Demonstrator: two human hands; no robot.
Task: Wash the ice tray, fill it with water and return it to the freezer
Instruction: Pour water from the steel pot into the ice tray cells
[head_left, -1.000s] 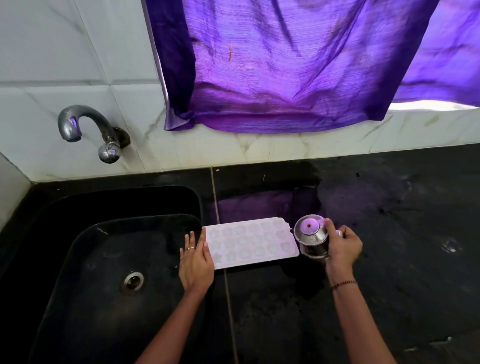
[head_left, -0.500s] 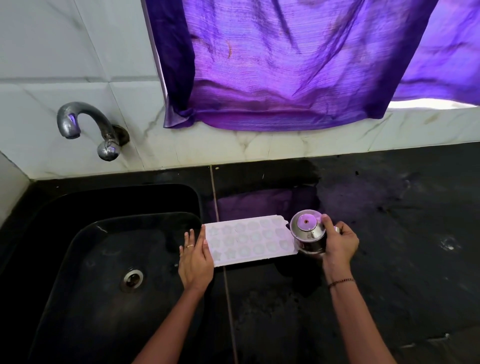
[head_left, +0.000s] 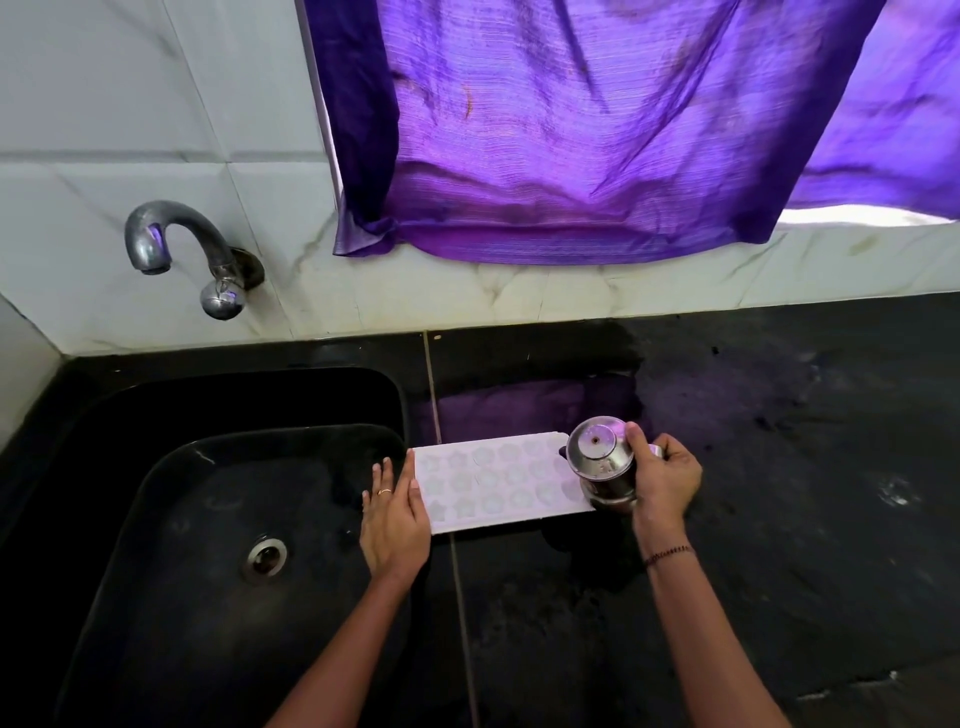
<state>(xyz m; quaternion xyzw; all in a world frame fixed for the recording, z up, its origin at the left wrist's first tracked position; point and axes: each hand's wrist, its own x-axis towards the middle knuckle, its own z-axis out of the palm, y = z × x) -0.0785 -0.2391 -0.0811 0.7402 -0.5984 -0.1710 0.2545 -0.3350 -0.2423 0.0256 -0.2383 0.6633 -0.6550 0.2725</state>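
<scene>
Fingers (head_left: 387, 470) of the left hand (head_left: 395, 519) lie straight, steadying the ice tray (head_left: 493, 483) at the surface (head_left: 779, 467) edge by the sink (head_left: 208, 519); right hand (head_left: 667, 480) grips a steel cup (head_left: 602, 467) tipped over it; filling seems underway; freezer trip is left.

Shiny metal cup (head_left: 602, 467), matt white plastic tray (head_left: 498, 483).

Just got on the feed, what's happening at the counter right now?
A person looks to be at the filling step. The tray lies flat on the black counter, right beside the sink. The left hand rests straight-fingered against its left end. The right hand grips a steel cup, tipped over the right end, apparently to pour, though no stream is visible. No water shows at the tap.
</scene>
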